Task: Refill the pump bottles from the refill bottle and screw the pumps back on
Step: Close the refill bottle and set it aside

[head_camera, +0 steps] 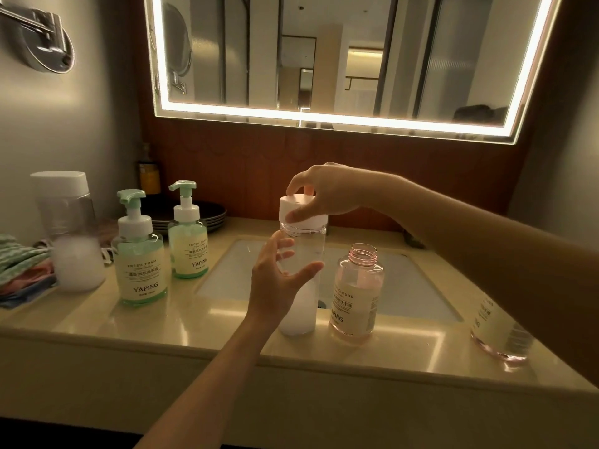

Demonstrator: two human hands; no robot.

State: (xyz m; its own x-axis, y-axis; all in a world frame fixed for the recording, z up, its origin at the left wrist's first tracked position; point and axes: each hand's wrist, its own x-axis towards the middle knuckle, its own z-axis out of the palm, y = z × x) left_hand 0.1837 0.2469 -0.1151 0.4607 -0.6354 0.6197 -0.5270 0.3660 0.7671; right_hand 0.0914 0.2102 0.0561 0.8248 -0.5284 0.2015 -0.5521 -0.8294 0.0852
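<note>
the step in hand looks to be uncapping the tall clear plastic refill bottle (303, 306), which stands near the front edge of the pale stone vanity top (194, 325), just in front of the white sunken basin (233, 273). the right hand (327, 189) comes from above and pinches its white round cap (306, 215), thumb on the near side and fingers curled over the top. the left hand (278, 286) is spread wide at the bottle's middle, thumb across the front and fingers at the left side; whether it presses firmly i cannot tell.

to do this well, the left hand should close snugly on the body so the bottle neither spins nor tips. it should not squeeze hard, since the bottle is tall and milky liquid fills only its lower part. turn the cap level, lift it straight off, and set it down away from the basin.

counted:
- two tall capped bottles: this one and a second tall clear bottle (73, 234) near the left edge.
- two green pump bottles (141, 267) (189, 251), pumps on, toward the back left.
- two pink ones: a pink open-necked bottle (355, 299) just beside the refill bottle on its right, with no pump, and a second pink bottle (499, 335) near the right edge, its top hidden by the forearm.
- no loose pumps are visible.
</note>
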